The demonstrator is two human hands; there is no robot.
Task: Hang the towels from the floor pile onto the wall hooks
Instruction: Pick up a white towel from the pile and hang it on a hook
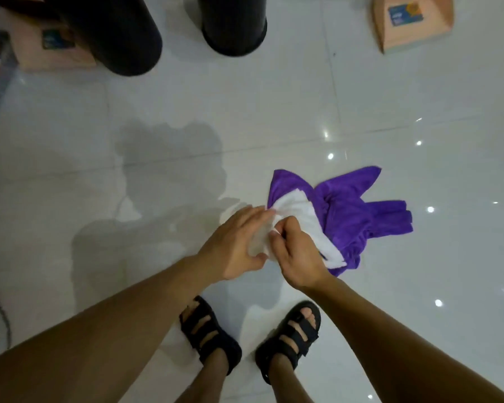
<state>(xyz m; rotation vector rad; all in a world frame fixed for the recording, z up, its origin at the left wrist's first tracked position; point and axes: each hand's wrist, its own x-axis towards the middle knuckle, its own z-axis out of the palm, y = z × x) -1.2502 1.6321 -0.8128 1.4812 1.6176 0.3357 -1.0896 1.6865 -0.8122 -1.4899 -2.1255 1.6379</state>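
Observation:
A purple towel [349, 210] lies crumpled on the glossy white tile floor, right of centre. A white towel [300, 213] lies partly over its left side. My left hand [239, 245] holds the white towel's near end, thumb under the cloth and fingers over it. My right hand [297, 257] pinches the same end of the white towel right beside the left hand. No wall hooks are in view.
Two black cylindrical bins [120, 33] [233, 24] stand at the top. Cardboard boxes sit at the top left [58, 50] and top right [410, 21]. My feet in black sandals [210, 335] stand just below the hands.

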